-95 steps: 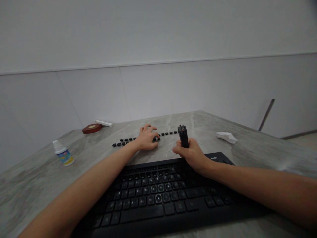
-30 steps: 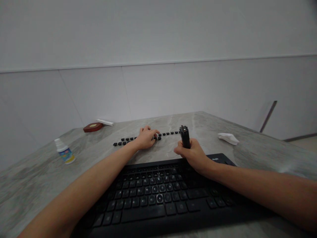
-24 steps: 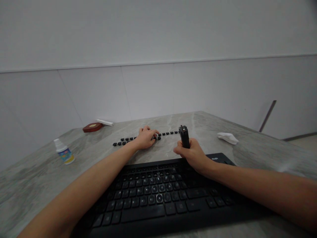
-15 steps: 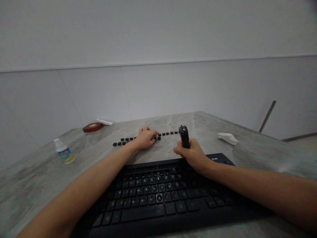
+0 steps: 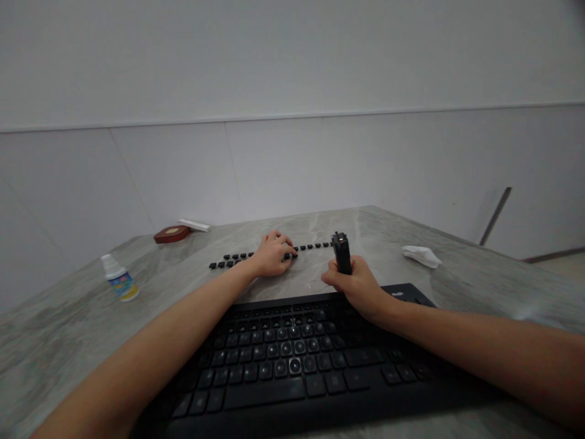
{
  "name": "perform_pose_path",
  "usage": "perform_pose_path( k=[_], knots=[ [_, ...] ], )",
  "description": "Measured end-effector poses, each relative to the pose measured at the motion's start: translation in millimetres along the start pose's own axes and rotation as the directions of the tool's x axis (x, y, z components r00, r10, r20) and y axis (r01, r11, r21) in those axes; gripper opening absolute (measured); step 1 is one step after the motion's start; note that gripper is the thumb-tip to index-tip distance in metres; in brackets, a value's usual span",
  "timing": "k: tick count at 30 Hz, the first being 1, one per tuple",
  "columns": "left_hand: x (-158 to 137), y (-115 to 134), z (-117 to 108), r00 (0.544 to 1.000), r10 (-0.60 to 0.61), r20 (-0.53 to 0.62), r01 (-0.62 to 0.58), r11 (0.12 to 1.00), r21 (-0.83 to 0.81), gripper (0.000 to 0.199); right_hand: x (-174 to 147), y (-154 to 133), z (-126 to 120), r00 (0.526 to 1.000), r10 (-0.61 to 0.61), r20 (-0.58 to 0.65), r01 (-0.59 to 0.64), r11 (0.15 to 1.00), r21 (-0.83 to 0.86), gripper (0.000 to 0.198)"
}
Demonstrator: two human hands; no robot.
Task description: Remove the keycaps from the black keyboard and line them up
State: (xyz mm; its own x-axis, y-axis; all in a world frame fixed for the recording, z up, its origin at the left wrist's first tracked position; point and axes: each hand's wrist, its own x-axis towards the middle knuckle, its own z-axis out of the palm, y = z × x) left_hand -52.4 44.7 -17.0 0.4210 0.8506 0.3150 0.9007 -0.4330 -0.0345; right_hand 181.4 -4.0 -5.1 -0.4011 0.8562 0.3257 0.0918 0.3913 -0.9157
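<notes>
My left hand (image 5: 274, 253) reaches over the grey table to several small black keycaps (image 5: 230, 264) laid out in rows. Its thumb and a finger close on a keycap (image 5: 287, 256) at the right end of the front row; the other fingers are bent over the back row. My right hand (image 5: 351, 279) is wrapped round an upright black hand tool (image 5: 341, 253) with some metal at its top; its exact kind is unclear. Below both hands lies a black keyboard (image 5: 265, 390). Its top rows look stripped of caps, while the lower rows have theirs.
At the left stands a white spray bottle (image 5: 119, 279) with a blue and yellow label. A dark red box (image 5: 172, 234) and a white strip (image 5: 194, 225) lie by the wall. A crumpled white cloth or tissue (image 5: 421, 255) is at the right.
My left hand has shifted slightly and its fingers have bent a little more over the keycaps. The right hand keeps the tool in the same place.
</notes>
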Motion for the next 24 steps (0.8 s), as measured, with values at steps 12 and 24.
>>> perform_pose_path(
  k=[12,24],
  knots=[
    [-2,7,-9,0.998,0.020,-0.066,-0.020,1.000,-0.002,0.031,1,2,0,0.997,-0.021,0.067,0.024,0.999,-0.037,0.030],
    [-14,64,-69,0.803,0.481,0.352,-0.250,0.808,-0.534,0.026,-3,6,-10,0.584,-0.536,0.610,0.766,0.613,-0.194,0.011]
  ],
)
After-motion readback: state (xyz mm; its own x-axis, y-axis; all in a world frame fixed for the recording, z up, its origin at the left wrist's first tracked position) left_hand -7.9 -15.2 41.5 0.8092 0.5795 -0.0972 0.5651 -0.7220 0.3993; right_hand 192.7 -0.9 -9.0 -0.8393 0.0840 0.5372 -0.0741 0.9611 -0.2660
